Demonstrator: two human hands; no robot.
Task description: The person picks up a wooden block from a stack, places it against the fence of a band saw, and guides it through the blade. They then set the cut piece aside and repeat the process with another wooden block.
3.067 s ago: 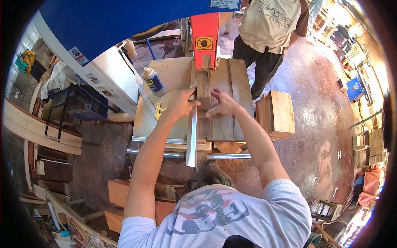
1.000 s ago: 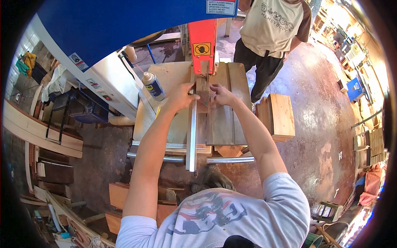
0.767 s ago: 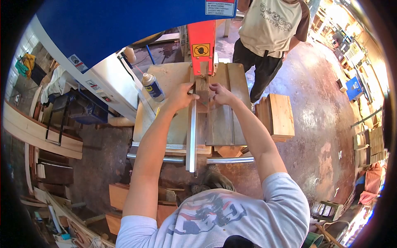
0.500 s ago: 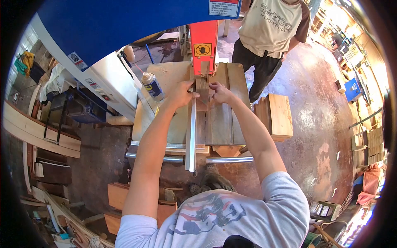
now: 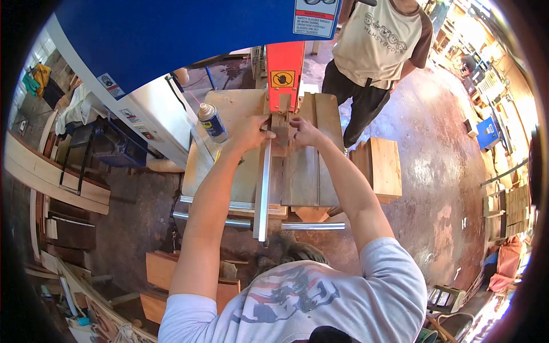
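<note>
Ahead of me a small wood block (image 5: pixel 279 137) lies on the bandsaw table (image 5: pixel 226 177), just in front of the red blade guard (image 5: pixel 283 74). My left hand (image 5: pixel 251 134) is closed at the block's left side, its thumb reaching over the top end of the long metal fence (image 5: pixel 263 191). On the other side, my right hand (image 5: pixel 307 134) has its fingers curled and pressed towards the block's right edge. The guard and my fingers partly hide the block's far end, and the blade itself cannot be made out.
A blue spray can (image 5: pixel 211 123) with a red straw stands left of my left hand. A person (image 5: pixel 377 51) stands beyond the table at the right. Stacked timber (image 5: pixel 384 170) sits by the table's right side, and wooden boards (image 5: pixel 162 268) lie below left.
My view has tilted slightly, so the machine's blue cover and red guard sit lower in it. Both hands remain at the block, with the right fingers slightly shifted.
</note>
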